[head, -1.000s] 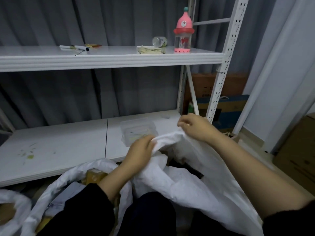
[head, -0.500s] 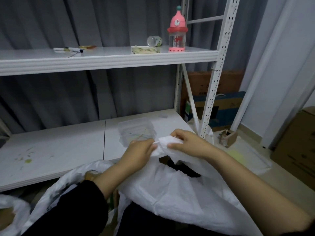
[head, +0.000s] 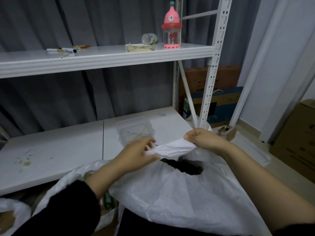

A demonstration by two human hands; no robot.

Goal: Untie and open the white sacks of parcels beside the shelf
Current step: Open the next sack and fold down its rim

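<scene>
The hands have been drawn apart over the past half second, and the sack's neck, bunched between them before, is now stretched into a taut twisted band.

Head view: the white sack (head: 179, 198) lies across the person's lap in front of the shelf (head: 105, 57). Its twisted neck (head: 173, 147) is strung between the two hands. The right hand (head: 203, 142) is closed in a fist round the right end of the band. The left hand (head: 136, 155) takes the other end with the thumb beneath and the fingers loosely curled over it, though they are blurred. Just below the band a dark gap (head: 184, 167) is seen in the sack's mouth.

Three white sacks are counted. A second (head: 71, 178) lies gaping under the left forearm. Part of a third (head: 13, 206) is seen at the lower left corner.

Two shelf boards are visible. On the lower board (head: 56, 150), a clear plastic tub (head: 134, 129) stands just behind the left hand. On the upper one are a pink-capped bottle (head: 171, 28), a jar on its side (head: 149, 38), a stack of papers (head: 138, 48) and a pen (head: 62, 50).

A grey curtain (head: 51, 99) hangs behind. A brown box (head: 226, 77) and a blue box (head: 223, 103) are partly hidden by the shelf's post (head: 214, 68). One more carton (head: 296, 137) stands at the right edge.
</scene>
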